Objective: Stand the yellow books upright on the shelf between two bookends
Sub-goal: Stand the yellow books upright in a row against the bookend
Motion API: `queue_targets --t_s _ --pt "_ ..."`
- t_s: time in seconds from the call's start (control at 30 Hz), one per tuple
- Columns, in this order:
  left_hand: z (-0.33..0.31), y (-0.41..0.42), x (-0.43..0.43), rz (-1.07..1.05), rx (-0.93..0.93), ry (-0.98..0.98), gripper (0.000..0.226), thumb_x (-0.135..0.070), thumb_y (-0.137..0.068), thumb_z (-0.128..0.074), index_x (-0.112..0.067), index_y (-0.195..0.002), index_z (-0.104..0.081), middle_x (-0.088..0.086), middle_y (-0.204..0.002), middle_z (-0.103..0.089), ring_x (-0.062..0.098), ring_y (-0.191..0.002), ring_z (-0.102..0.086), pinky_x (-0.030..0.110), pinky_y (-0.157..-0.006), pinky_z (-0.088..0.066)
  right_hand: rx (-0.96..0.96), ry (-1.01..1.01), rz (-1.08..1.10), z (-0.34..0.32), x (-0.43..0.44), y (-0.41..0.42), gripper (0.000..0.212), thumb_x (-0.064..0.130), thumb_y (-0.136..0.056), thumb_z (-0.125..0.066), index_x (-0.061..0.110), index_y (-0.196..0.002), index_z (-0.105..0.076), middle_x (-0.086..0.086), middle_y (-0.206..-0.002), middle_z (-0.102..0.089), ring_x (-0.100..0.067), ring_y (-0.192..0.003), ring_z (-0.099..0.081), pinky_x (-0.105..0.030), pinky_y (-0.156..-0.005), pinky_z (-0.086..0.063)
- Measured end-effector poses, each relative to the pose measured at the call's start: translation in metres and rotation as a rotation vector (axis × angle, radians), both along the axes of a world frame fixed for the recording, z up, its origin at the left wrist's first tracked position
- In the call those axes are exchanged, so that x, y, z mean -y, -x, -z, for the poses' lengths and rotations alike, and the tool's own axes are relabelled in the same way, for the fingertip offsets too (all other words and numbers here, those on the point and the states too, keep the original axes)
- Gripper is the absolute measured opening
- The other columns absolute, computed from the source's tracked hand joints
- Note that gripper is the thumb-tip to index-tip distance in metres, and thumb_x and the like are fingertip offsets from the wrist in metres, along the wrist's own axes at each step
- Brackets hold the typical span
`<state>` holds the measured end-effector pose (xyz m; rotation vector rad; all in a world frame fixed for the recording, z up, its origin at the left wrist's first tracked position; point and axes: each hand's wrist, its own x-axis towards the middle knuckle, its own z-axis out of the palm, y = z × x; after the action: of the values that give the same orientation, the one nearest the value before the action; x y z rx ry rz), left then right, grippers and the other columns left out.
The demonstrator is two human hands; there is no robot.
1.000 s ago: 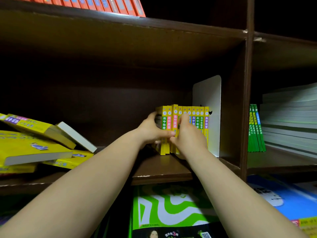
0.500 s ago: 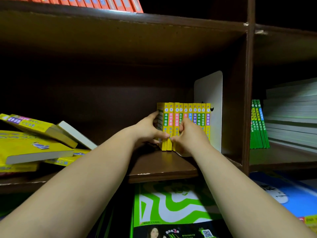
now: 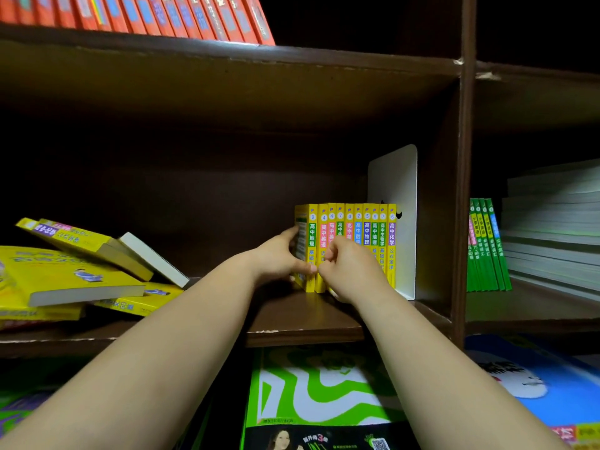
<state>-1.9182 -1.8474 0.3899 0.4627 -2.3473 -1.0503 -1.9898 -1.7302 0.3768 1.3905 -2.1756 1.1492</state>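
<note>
Nearest the camera, two bare forearms are reaching forward from the bottom edge, crossing over a green-and-white book (image 3: pixel 318 394) that is lying flat on the level below, with a blue book (image 3: pixel 535 384) lying to its right. Beyond them, the dark wooden shelf (image 3: pixel 302 332) is carrying the work. The left hand (image 3: pixel 279 258) is gripping the leftmost book of the row, its thumb lying across the spine and its fingers wrapping round the outer cover. The right hand (image 3: pixel 350 271) is sitting just beside it, thumb tips almost meeting, with its fingers curling against the lower spines; whether it is actually pinching a book cannot be told. The yellow books (image 3: pixel 367 228) are standing upright in a tight row toward the right end of the shelf, spines facing out, and the rightmost one is touching a white bookend (image 3: pixel 394 190) that is rising well above them, near the compartment's side wall. Well apart on the left, loose yellow books (image 3: pixel 65 280) are lying in a slanting heap on the same shelf. In the next compartment to the right, thin green books (image 3: pixel 487 248) are leaning beside a pale stack (image 3: pixel 552 228). Farthest up, orange books (image 3: pixel 146 14) are leaning along the upper shelf.
</note>
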Motion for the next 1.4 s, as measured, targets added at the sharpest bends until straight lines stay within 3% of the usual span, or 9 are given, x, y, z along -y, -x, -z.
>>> queue_targets --t_s 0.1,0.2,0.4,0.6,0.7,0.9,1.07,1.23,1.4 --pt "0.002 -0.002 0.000 -0.008 -0.038 0.008 0.091 -0.003 -0.073 -0.068 -0.016 -0.143 -0.011 0.011 -0.143 -0.036 0.030 -0.113 -0.055 0.022 -0.058 -0.049 -0.064 0.090 -0.087 -0.001 -0.002 -0.003 0.018 0.007 -0.084 -0.048 0.011 -0.101 -0.054 -0.011 -0.099 -0.063 -0.029 -0.095 -0.057 -0.030 -0.069 -0.039" --pt "0.001 -0.005 -0.002 0.018 0.005 0.009 0.093 -0.004 -0.073 -0.069 -0.018 -0.143 -0.010 0.010 -0.144 -0.035 0.024 -0.112 -0.053 0.015 -0.056 -0.050 -0.107 0.071 -0.119 -0.002 -0.001 -0.003 0.030 0.004 -0.086 -0.046 0.012 -0.115 -0.053 -0.012 -0.115 -0.062 -0.029 -0.104 -0.055 -0.031 -0.079 -0.043" --pt "0.001 -0.007 -0.003 0.008 0.014 -0.025 0.092 0.000 -0.075 -0.065 -0.015 -0.143 -0.006 0.014 -0.146 -0.030 0.026 -0.124 -0.045 0.028 -0.090 -0.044 -0.159 0.113 -0.126 -0.001 -0.001 0.000 0.032 0.005 -0.087 -0.045 0.012 -0.116 -0.055 -0.011 -0.117 -0.061 -0.028 -0.107 -0.053 -0.030 -0.082 -0.041" --pt "0.000 -0.018 -0.008 -0.030 0.028 0.066 0.088 0.003 -0.075 -0.064 -0.013 -0.143 -0.011 0.011 -0.143 -0.035 0.011 -0.116 -0.038 -0.003 -0.068 -0.038 -0.547 -0.023 -0.129 -0.003 -0.001 -0.008 0.044 0.011 -0.086 -0.050 0.016 -0.129 -0.047 -0.003 -0.147 -0.036 -0.022 -0.139 -0.018 -0.030 -0.113 -0.006" --pt "0.000 -0.015 -0.008 -0.048 0.078 0.089 0.086 0.001 -0.078 -0.062 -0.016 -0.143 -0.009 0.009 -0.145 -0.033 0.011 -0.120 -0.036 0.005 -0.081 -0.032 -0.637 -0.135 -0.016 -0.002 0.003 -0.005 0.048 0.018 -0.089 -0.047 0.014 -0.135 -0.037 -0.002 -0.156 -0.015 -0.023 -0.144 0.003 -0.039 -0.116 0.008" --pt "0.000 -0.017 -0.011 -0.085 0.056 0.065 0.070 -0.002 -0.085 -0.053 -0.016 -0.142 -0.017 0.011 -0.144 -0.036 0.022 -0.129 -0.038 0.024 -0.097 -0.036 -0.723 -0.190 0.107 0.001 0.008 -0.003 0.049 0.021 -0.095 -0.031 0.009 -0.142 -0.022 -0.004 -0.157 -0.002 -0.026 -0.144 0.007 -0.043 -0.116 0.008" --pt "-0.001 -0.066 -0.020 -0.280 -0.112 0.284 0.047 -0.008 -0.088 -0.051 -0.018 -0.132 -0.042 0.006 -0.129 -0.053 0.015 -0.116 -0.050 0.021 -0.091 -0.038 -0.703 -0.188 0.094 0.004 0.008 -0.003 0.049 0.013 -0.093 -0.028 0.015 -0.141 -0.024 -0.002 -0.157 0.001 -0.026 -0.144 0.009 -0.042 -0.116 0.010" --pt "-0.005 -0.164 -0.026 -0.491 -0.098 0.606 0.024 -0.009 -0.080 -0.062 -0.015 -0.103 -0.067 -0.001 -0.095 -0.065 0.007 -0.086 -0.056 0.002 -0.067 -0.037 -0.671 -0.212 0.105 0.003 0.003 -0.009 0.056 0.018 -0.088 -0.043 0.024 -0.141 -0.026 0.001 -0.157 0.000 -0.023 -0.144 0.007 -0.040 -0.116 0.005" --pt "-0.014 -0.221 -0.019 -0.683 -0.069 0.771 0.026 -0.019 -0.077 -0.065 -0.015 -0.103 -0.067 0.004 -0.111 -0.063 0.020 -0.107 -0.055 0.028 -0.093 -0.042 -0.620 -0.237 0.156 0.002 0.002 -0.021 0.056 0.023 -0.088 -0.048 0.025 -0.140 -0.028 0.001 -0.157 -0.003 -0.024 -0.144 0.006 -0.039 -0.117 0.002"
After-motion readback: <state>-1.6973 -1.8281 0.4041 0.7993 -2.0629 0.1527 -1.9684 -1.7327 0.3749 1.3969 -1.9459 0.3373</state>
